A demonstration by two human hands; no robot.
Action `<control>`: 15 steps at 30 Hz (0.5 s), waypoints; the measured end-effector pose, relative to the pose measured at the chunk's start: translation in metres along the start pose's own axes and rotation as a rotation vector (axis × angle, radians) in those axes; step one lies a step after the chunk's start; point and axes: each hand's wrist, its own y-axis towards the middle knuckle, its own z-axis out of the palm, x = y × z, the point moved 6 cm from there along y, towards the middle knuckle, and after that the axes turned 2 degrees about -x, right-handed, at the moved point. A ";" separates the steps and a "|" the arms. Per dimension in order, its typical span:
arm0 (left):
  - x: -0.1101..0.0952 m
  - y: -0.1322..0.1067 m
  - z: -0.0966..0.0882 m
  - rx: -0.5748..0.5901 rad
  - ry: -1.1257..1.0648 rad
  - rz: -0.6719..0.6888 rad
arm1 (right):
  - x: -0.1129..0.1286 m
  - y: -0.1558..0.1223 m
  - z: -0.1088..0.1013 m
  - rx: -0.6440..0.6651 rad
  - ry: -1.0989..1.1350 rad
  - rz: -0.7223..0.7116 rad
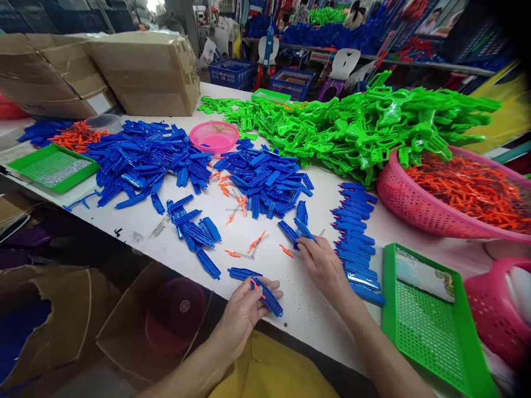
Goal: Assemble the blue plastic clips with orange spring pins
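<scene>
The left hand (244,310) curls at the near edge of the white table (307,315), thumb and fingers pinching a flat ribbed blue plastic strip (271,301) with a small orange plastic clip (254,283) at its end. The strip looks light, stiff and grippy, best held by its long edges. The right hand (322,265) pinches a second blue plastic strip (304,228) by its tip.

left hand (244,309) gripping blue part (269,298), right hand (321,264) reaching
</scene>
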 end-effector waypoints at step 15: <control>0.013 0.005 0.017 0.025 -0.007 -0.037 | -0.007 -0.110 -0.032 0.438 0.588 0.650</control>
